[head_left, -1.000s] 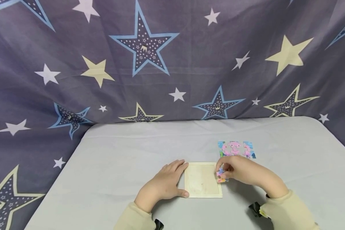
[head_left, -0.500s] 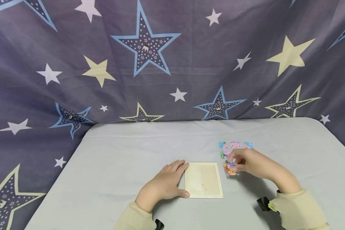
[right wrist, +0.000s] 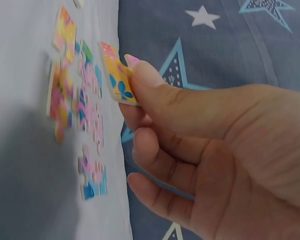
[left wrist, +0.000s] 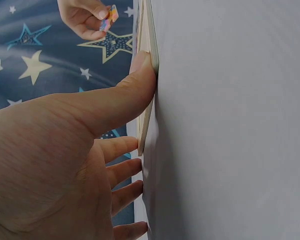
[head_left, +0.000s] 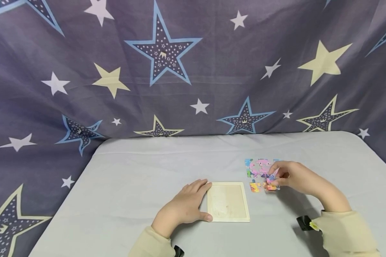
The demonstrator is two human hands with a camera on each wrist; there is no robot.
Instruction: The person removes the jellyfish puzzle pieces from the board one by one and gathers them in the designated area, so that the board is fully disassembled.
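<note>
My right hand (head_left: 299, 178) pinches a jigsaw puzzle piece (right wrist: 115, 77) between thumb and forefinger; it is yellow-orange with a blue butterfly shape. In the head view it hovers over the lower right of a group of loose puzzle pieces (head_left: 262, 163), pink and blue at the back, yellow and orange at the front (head_left: 255, 187). Part of the group lies hidden behind the hand. My left hand (head_left: 184, 204) rests at the left side of a shallow wooden puzzle tray (head_left: 229, 220), thumb at its near left corner and straight fingers along the far left one. Bare wood shows inside the tray.
A light grey cloth (head_left: 141, 171) covers the table. Behind it and along the left side hangs a dark curtain (head_left: 180, 96) printed with stars. Black wrist straps (head_left: 305, 223) show under the beige sleeves (head_left: 347, 232).
My right hand has moved away from the tray's right edge, rightward to the loose pieces, with the puzzle piece in its pinch. A yellow piece now shows uncovered. The left hand stays put.
</note>
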